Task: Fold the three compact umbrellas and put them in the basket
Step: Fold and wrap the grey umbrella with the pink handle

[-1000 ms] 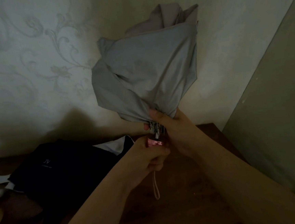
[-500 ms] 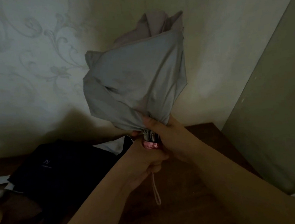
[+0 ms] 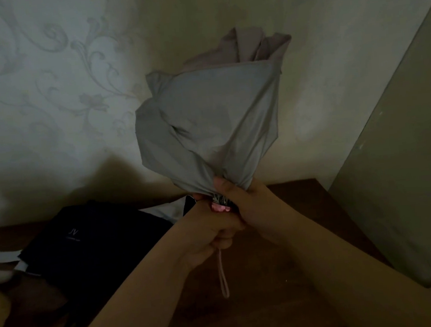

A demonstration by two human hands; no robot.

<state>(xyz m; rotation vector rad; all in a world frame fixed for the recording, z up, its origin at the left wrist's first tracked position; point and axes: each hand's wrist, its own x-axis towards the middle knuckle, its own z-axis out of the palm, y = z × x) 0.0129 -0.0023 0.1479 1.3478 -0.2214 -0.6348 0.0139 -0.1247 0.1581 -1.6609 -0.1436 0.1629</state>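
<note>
Dim light, head view. Grey umbrella (image 3: 211,127) held up in front of the patterned wall (image 3: 46,87), canopy collapsed but loose and billowy, pinkish lining showing at the top. Its long axis runs near upright, tipped slightly right at the top; canopy lies above both hands, handle end below. Left hand (image 3: 210,231) is curled tight round the pink handle (image 3: 219,207), wrist strap (image 3: 223,274) dangling free beneath the fist. Right hand (image 3: 241,200) sits directly above it, touching it, fingers and thumb wrapped round the gathered neck of the fabric where the rib ends bunch. So both hands grip the same umbrella, stacked along the shaft, the right nearer the cloth. Judgement: the shaft looks already shortened; the canopy is not yet rolled or strapped, and the next move likely turns on the right hand working upward along the axis to smooth and twist the panels while the left steadies the handle. A dark umbrella (image 3: 93,241) lies flat on the wooden table (image 3: 304,207) to the left, well apart from the hands. No basket in view; a third umbrella cannot be made out.
</note>
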